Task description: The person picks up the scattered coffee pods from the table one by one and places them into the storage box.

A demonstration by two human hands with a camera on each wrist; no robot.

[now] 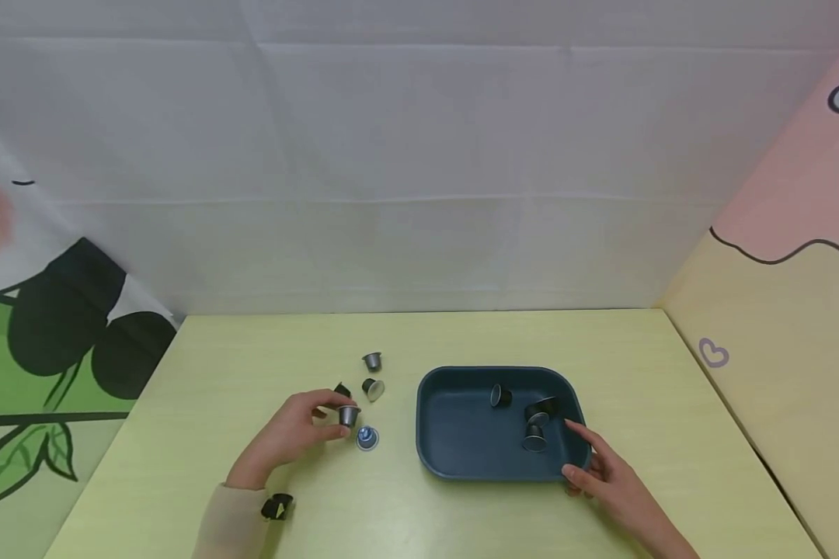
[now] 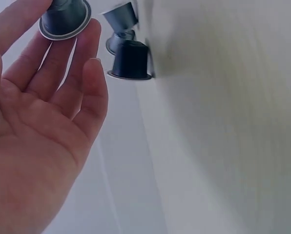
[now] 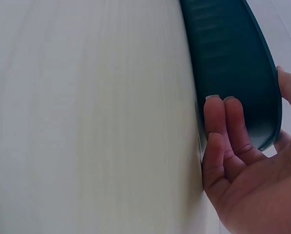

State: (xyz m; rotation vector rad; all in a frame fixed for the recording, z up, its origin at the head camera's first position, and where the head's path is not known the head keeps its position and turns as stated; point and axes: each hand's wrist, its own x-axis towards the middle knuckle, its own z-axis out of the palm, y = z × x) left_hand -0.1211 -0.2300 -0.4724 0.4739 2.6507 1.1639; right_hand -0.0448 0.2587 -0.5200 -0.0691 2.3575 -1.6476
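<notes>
My left hand (image 1: 295, 432) pinches a silver coffee capsule (image 1: 349, 416) between thumb and fingers, above the table's left-centre part. In the left wrist view the held capsule (image 2: 65, 20) shows its rim near the fingers. A blue-topped capsule (image 1: 367, 437) is just right of that hand. Behind it lie a dark-and-cream capsule (image 1: 374, 390), a silver capsule (image 1: 373, 361) and a black one (image 1: 342, 390), partly hidden by the fingers. My right hand (image 1: 611, 483) grips the near right corner of a dark blue tray (image 1: 461, 452), its fingers against the outer wall.
Inside the tray several dark capsules lie toward the right, one (image 1: 500, 395) standing apart from the others. A black object (image 1: 277, 507) is at the left wrist. A pale wall (image 1: 419, 256) stands behind the yellow table (image 1: 363, 520), with a printed panel (image 1: 776, 373) on the right.
</notes>
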